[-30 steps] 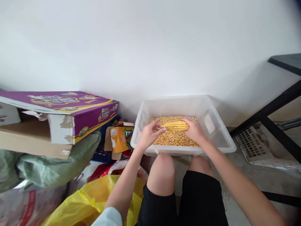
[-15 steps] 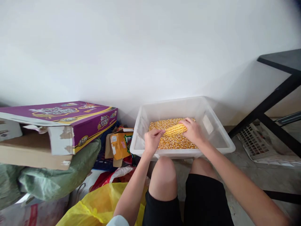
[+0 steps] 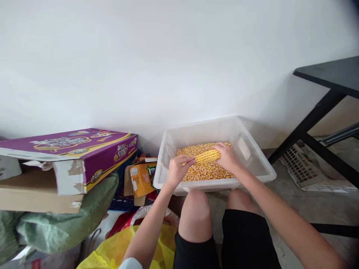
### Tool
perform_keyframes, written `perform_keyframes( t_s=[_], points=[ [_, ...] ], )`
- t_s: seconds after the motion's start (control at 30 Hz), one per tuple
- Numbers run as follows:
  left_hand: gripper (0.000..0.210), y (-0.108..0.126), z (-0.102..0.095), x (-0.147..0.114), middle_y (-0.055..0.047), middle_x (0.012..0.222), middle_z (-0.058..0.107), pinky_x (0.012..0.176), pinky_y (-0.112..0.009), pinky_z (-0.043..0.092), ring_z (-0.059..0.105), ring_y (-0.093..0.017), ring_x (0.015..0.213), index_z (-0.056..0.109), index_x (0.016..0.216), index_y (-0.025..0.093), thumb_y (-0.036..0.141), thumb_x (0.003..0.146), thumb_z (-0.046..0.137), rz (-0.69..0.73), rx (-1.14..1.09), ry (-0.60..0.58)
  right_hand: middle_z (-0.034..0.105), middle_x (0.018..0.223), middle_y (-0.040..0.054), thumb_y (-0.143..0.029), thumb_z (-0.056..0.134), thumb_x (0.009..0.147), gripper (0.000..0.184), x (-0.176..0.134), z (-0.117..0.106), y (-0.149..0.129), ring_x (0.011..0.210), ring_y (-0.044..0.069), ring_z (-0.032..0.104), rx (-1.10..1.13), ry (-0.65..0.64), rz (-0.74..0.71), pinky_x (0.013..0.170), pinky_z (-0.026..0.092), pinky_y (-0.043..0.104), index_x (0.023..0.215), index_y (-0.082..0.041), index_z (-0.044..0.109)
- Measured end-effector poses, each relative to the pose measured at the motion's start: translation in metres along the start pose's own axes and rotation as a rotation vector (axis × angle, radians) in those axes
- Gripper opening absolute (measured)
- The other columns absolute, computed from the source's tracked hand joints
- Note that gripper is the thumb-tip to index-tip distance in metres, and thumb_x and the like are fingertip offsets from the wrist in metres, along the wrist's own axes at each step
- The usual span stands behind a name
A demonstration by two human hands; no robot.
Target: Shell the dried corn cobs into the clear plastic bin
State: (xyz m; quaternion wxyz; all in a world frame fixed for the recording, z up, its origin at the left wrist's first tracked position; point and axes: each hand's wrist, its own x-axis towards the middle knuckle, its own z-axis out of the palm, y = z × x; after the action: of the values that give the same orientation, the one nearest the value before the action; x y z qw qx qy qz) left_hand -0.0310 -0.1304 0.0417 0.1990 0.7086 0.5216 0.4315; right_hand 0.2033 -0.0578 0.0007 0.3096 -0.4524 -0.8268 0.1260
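Between my two hands a yellow corn cob (image 3: 206, 157) lies nearly level, its rows of kernels showing. My right hand (image 3: 226, 158) is wrapped round the thicker right end. At the narrow left end, the fingers of my left hand (image 3: 181, 168) are pinched together on the tip. Beneath the cob, a layer of loose corn kernels (image 3: 206, 172) covers part of the floor of a whitish plastic tub (image 3: 200, 129). Both hands are over the tub's inside, and my fingers partly hide the cob's ends.
Left of the tub sit an orange carton (image 3: 141, 179) and a large purple box (image 3: 109, 153) on a green sack (image 3: 67, 224). A yellow bag (image 3: 112, 248) lies near my left forearm. To the right are a black table (image 3: 331, 74) and a white plastic crate (image 3: 301, 168).
The view has shifted slightly, so more of the black table shows. Both hands still hold the cob over the tub, with little change in grip.
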Motion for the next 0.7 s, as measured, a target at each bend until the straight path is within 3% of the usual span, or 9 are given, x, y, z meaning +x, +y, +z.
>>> perform_keyframes(
  t_s=[0.1,0.2,0.37,0.57,0.7],
  points=[
    [0.011,-0.002,-0.007,0.009,-0.004,0.08,0.074,0.064,-0.027,0.053,0.068,-0.018,0.072,0.077,0.08,0.02,0.028,0.075,0.073,-0.133,-0.066,-0.109,0.063,0.099,0.0038,0.002,0.054,0.059,0.05,0.0,0.0,0.0,0.09,0.021,0.058,0.01,-0.019,-0.026,0.077,0.041,0.029,0.102,-0.022,0.065],
    [0.009,-0.004,-0.006,0.01,-0.004,0.075,0.074,0.06,-0.026,0.052,0.067,-0.017,0.067,0.077,0.079,0.019,0.027,0.075,0.073,-0.15,-0.037,-0.085,0.064,0.099,0.0036,0.003,0.052,0.058,0.05,0.0,0.002,0.0,0.089,0.021,0.059,0.029,-0.029,-0.013,0.076,0.041,0.028,0.1,-0.022,0.065],
    [0.009,0.0,0.0,0.003,-0.003,0.076,0.073,0.065,-0.027,0.052,0.066,-0.014,0.068,0.076,0.08,0.02,0.023,0.081,0.067,0.08,0.11,0.084,0.065,0.101,0.0037,0.003,0.052,0.054,0.052,0.001,0.012,0.007,0.093,0.021,0.059,0.096,-0.073,0.005,0.081,0.042,0.029,0.098,-0.021,0.065],
    [0.012,0.005,0.005,-0.002,-0.003,0.073,0.067,0.063,-0.026,0.048,0.059,-0.013,0.067,0.072,0.088,0.019,0.015,0.083,0.061,0.294,0.24,0.204,0.067,0.101,0.0043,0.002,0.053,0.053,0.054,0.003,0.016,0.005,0.095,0.022,0.06,0.171,-0.054,0.004,0.084,0.043,0.03,0.102,-0.02,0.066],
    [0.026,-0.004,0.006,-0.011,-0.004,0.072,0.062,0.065,-0.026,0.047,0.056,-0.014,0.069,0.071,0.095,0.02,0.005,0.083,0.053,0.409,0.396,0.246,0.068,0.099,0.0035,0.001,0.053,0.055,0.052,0.004,0.015,0.0,0.092,0.021,0.061,0.195,-0.075,-0.013,0.082,0.043,0.03,0.1,-0.02,0.067]
  ],
)
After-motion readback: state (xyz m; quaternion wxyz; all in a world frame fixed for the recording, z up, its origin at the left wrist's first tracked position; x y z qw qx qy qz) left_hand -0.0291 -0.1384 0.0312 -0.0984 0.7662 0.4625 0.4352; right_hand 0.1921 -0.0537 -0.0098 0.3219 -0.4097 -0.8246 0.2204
